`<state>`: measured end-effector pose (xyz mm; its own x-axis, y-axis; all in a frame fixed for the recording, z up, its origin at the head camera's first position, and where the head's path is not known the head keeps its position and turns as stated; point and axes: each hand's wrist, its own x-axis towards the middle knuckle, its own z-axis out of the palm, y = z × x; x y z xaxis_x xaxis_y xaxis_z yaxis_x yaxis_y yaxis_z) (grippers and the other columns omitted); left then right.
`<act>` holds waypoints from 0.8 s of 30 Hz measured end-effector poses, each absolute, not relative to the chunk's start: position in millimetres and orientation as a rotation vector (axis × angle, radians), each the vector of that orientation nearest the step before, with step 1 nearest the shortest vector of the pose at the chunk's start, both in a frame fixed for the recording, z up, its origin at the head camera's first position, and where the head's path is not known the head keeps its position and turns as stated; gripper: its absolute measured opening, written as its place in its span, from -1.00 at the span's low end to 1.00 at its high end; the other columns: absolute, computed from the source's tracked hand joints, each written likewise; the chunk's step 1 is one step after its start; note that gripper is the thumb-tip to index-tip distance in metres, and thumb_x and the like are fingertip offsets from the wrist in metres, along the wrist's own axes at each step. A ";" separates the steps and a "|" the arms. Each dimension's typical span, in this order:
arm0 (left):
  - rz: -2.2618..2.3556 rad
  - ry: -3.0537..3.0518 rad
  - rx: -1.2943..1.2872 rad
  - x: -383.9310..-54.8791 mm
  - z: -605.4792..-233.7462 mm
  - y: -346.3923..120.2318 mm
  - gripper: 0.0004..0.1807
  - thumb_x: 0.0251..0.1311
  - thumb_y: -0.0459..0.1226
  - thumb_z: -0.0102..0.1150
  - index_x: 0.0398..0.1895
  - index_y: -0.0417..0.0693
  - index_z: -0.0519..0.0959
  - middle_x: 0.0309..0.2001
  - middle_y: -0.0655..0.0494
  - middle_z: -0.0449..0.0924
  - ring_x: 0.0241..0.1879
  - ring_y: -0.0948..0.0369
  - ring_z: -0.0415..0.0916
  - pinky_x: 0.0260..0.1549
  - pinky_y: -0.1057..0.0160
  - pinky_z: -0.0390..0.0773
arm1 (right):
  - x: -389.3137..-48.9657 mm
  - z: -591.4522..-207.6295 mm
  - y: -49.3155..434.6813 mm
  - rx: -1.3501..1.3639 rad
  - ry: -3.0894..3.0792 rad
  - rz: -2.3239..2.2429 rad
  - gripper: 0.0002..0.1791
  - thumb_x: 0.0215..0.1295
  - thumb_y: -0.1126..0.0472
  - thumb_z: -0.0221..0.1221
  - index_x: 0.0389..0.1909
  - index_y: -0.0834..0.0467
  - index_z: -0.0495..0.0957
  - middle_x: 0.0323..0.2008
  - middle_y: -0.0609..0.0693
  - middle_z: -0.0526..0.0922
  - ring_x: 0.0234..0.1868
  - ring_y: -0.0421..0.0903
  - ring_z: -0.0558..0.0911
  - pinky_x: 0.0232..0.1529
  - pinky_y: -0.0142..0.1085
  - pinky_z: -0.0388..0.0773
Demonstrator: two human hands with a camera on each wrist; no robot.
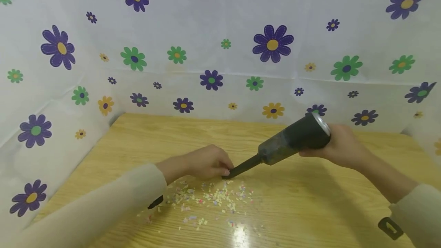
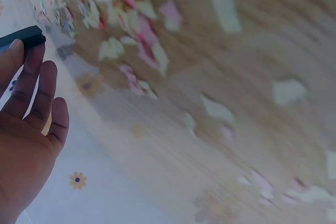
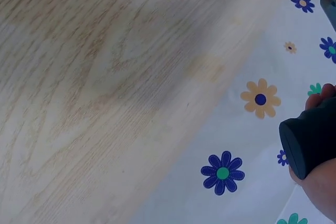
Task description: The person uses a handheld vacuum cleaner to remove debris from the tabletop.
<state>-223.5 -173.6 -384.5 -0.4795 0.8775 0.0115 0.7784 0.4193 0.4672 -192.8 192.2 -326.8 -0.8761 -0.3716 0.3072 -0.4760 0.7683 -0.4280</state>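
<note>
A dark handheld vacuum cleaner (image 1: 293,139) slants over the wooden table, its narrow nozzle (image 1: 244,166) pointing down to the left. My right hand (image 1: 341,144) grips its body near the raised silver-rimmed end; the right wrist view has that hand wrapped round the dark casing (image 3: 310,140). With thumb and index finger my left hand (image 1: 208,162) pinches the nozzle's tip (image 2: 32,36), its other fingers extended in the left wrist view. Small paper confetti (image 1: 220,196), mostly pale yellow with pink and lilac bits, lies scattered just below the tip and beside the left hand.
The light wood table (image 1: 293,209) meets a white cloth (image 1: 234,18) printed with purple, green and orange flowers, which rises at the back and both sides. Dark straps hang at both wrists, one with a buckle (image 1: 390,228) by the right sleeve.
</note>
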 end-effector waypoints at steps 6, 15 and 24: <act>0.626 2.400 1.443 -218.5 -381.5 -167.7 -0.86 0.31 -0.33 0.23 -0.16 -0.14 0.74 -0.21 0.09 0.76 -0.18 0.31 0.67 -0.02 0.39 0.59 | -188.2 -325.8 196.3 0.655 -2.779 0.720 -0.45 -0.22 -0.02 0.62 -0.23 0.18 0.67 -0.38 -0.02 0.75 -0.41 -0.16 0.61 -0.38 -0.21 0.51; 0.641 2.360 1.461 -214.6 -382.7 -172.5 -0.88 0.28 -0.33 0.26 -0.21 -0.10 0.75 -0.27 0.15 0.76 -0.23 0.39 0.66 -0.07 0.42 0.59 | -182.8 -326.0 192.1 0.701 -2.771 0.729 -0.46 -0.20 0.03 0.61 -0.18 0.15 0.66 -0.33 -0.03 0.76 -0.36 -0.15 0.66 -0.31 -0.20 0.58; 0.598 2.327 1.431 -208.2 -378.5 -171.8 -0.91 0.24 -0.33 0.30 -0.26 -0.09 0.76 -0.29 0.17 0.77 -0.30 0.47 0.63 -0.14 0.48 0.58 | -179.0 -324.6 188.9 0.731 -2.783 0.766 -0.46 -0.20 0.01 0.61 -0.18 0.14 0.67 -0.32 -0.05 0.77 -0.34 -0.16 0.66 -0.32 -0.21 0.56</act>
<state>-208.2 -171.8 -378.5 -0.4325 0.8990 -0.0688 0.7542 0.4026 0.5187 -179.0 188.9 -324.6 -0.8668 -0.4137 0.2783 -0.4978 0.7487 -0.4377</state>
